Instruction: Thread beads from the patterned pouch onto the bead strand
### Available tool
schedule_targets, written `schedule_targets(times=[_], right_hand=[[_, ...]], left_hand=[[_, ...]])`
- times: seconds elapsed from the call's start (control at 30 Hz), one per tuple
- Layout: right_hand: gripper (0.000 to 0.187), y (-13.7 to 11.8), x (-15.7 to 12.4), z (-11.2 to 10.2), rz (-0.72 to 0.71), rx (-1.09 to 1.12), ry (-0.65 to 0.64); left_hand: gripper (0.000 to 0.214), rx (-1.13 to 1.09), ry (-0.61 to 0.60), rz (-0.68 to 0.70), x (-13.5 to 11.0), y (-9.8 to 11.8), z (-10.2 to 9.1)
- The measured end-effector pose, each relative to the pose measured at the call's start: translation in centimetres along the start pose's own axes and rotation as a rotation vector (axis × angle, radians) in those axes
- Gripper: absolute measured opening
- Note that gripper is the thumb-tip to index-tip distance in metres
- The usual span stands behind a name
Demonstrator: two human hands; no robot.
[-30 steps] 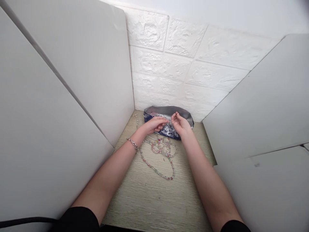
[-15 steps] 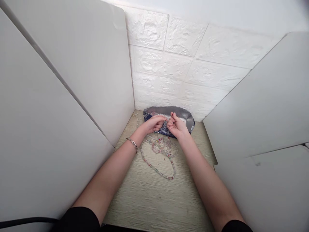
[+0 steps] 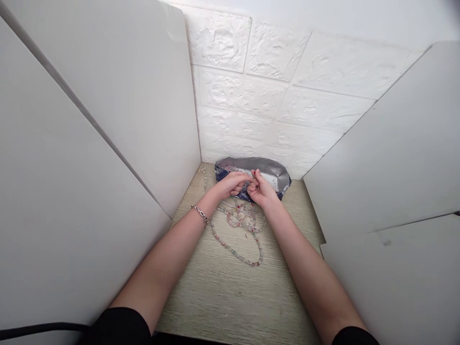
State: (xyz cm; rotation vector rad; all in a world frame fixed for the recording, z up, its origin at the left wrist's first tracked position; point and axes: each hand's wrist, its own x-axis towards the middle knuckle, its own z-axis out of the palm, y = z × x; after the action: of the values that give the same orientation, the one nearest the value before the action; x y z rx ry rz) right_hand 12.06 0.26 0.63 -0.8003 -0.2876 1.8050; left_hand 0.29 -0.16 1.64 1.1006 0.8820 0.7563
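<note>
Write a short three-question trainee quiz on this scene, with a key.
1. True or false: the bracelet is on the left wrist.
2. What lies directly under the left hand and right hand? A) a pouch B) a coil of rope C) a dinner plate
3. Fill in the blank: most of the beaded strand lies on the ____, in front of the pouch.

Key: 1. True 2. A 3. table
</note>
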Motion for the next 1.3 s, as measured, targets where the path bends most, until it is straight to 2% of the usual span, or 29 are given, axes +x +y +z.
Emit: schedule_targets(times=[0.23,0.6,1.3], right_hand=[[0.009,0.02,0.13,-0.25,0.01,0.032,-0.012],[0.015,0.03,0.02,-0.18,0.014,0.039,0.008],[0.008,0.18,0.14,-0.34,0.0,0.032,-0.017]], left_hand=[[0.018,0.018,0.109,0.03,0.27,-0.25,0.58],[0.016,0.072,0.177,0.047,0.61,-0.56,0.65],[0.017,0.042,0.196,0.047,0.82,-0.64,0.7]])
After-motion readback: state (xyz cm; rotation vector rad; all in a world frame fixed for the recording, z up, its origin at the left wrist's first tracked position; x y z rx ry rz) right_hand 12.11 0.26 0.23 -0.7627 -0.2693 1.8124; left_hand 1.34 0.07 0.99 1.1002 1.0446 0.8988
